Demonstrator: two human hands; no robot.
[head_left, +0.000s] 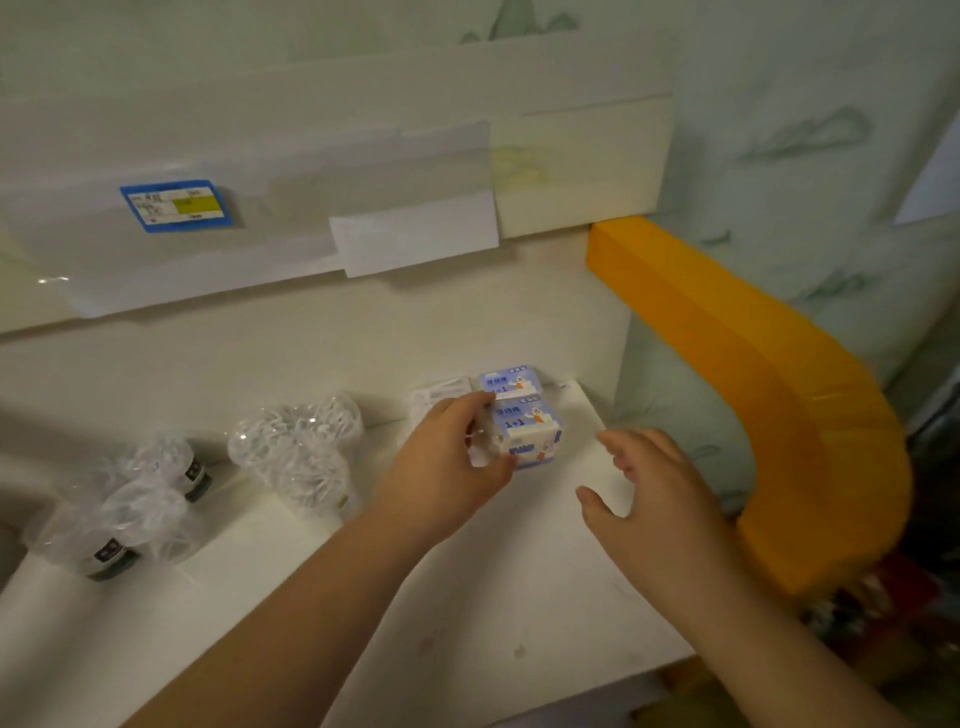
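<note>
A small blue and white printed packet (530, 431) stands on the white shelf (467, 597) near its back right corner. My left hand (447, 467) grips its left side, with the thumb under its front edge and the fingers on top. A second packet of the same print (511, 380) stands right behind it, against the back. My right hand (649, 488) hovers just right of the front packet, fingers spread and relaxed, holding nothing.
Clear plastic bags of white items (298, 452) and dark-based bagged items (130, 519) stand to the left on the shelf. A white bagged item (439, 397) lies behind my left hand. An orange curved bar (779, 389) runs along the right. A blue label (176, 205) hangs above.
</note>
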